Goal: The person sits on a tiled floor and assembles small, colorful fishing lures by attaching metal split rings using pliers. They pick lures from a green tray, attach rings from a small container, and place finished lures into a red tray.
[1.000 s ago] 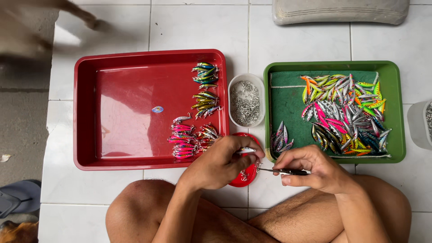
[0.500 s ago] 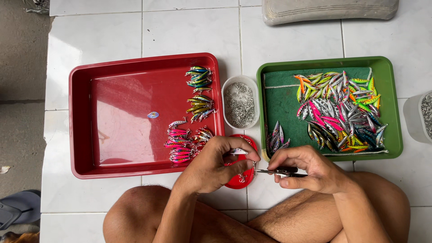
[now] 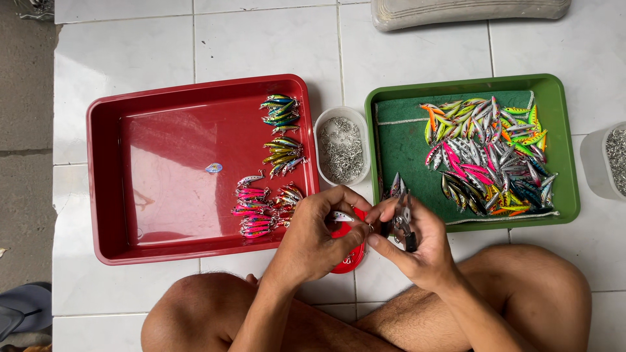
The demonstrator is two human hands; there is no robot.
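Observation:
My left hand (image 3: 316, 234) pinches a small silvery fishing lure (image 3: 340, 216) over a little red round lid (image 3: 345, 251) on the floor. My right hand (image 3: 411, 244) grips small dark pliers (image 3: 403, 221), their tip close to the lure between both hands. The hands almost touch, just in front of my crossed legs. A red tray (image 3: 163, 169) to the left holds sorted groups of coloured lures (image 3: 261, 205) along its right side. A green tray (image 3: 557, 150) to the right holds a heap of mixed lures (image 3: 489, 156) on a green cloth.
A white tub of small metal hooks or rings (image 3: 342, 146) stands between the two trays. Another white tub (image 3: 606, 160) with metal bits is at the right edge. A grey cushion-like object (image 3: 469, 10) lies at the top. A blue sandal (image 3: 23, 309) is at the lower left.
The pliers in my right hand have swung from lying flat to pointing upward, and both hands have closed in together around the lure. The view has shifted slightly.

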